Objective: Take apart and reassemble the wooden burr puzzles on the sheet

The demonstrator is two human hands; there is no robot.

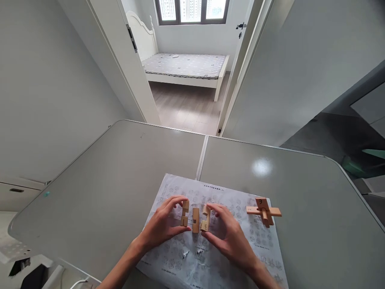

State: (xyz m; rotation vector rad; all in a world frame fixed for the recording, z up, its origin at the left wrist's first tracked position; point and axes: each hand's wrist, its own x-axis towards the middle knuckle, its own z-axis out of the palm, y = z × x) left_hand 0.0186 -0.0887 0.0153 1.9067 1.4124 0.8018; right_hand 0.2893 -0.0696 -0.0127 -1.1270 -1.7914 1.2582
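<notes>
Between thumb and fingers, my left hand (pixel 162 220) pinches a notched wooden puzzle piece (pixel 185 213) by its two ends. My right hand (pixel 225 235) grips another notched wooden piece (pixel 205 218) the same way, its notch facing left and a mark on its near end. A third notched piece (pixel 195 220) stands between the two, with no finger visibly on it. All three are over a printed instruction sheet (pixel 174 184). To the right, an assembled cross-shaped wooden puzzle (pixel 264 211) rests on the sheet's edge, with markings on its pieces.
The sheet lies on a grey table (pixel 105 192) with a pale seam (pixel 202 156) running across it. Small torn spots show in the paper near my hands. Beyond the far edge, a doorway opens onto a room with a bed (pixel 183 66) and a window.
</notes>
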